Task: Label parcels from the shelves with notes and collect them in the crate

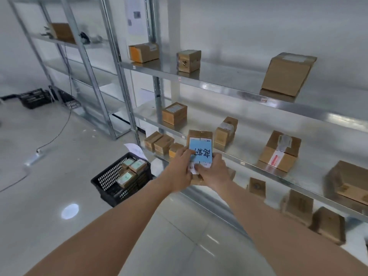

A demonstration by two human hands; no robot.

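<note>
**One parcel in hand, note on its face**

Both hands up before the grey metal shelving [219, 80]. Left hand [180, 168] and right hand [213, 172] hold one flat brown cardboard parcel [200, 135], fingers curled round its lower end. One blue paper note [200, 151] with black handwriting lies on its face; left thumb presses it. Black slotted plastic crate [111, 182] on the floor, lower left: three labelled parcels visible on top.

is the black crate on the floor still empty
No, the black plastic lattice crate already holds several small brown cardboard parcels with pale green notes on top.
</note>
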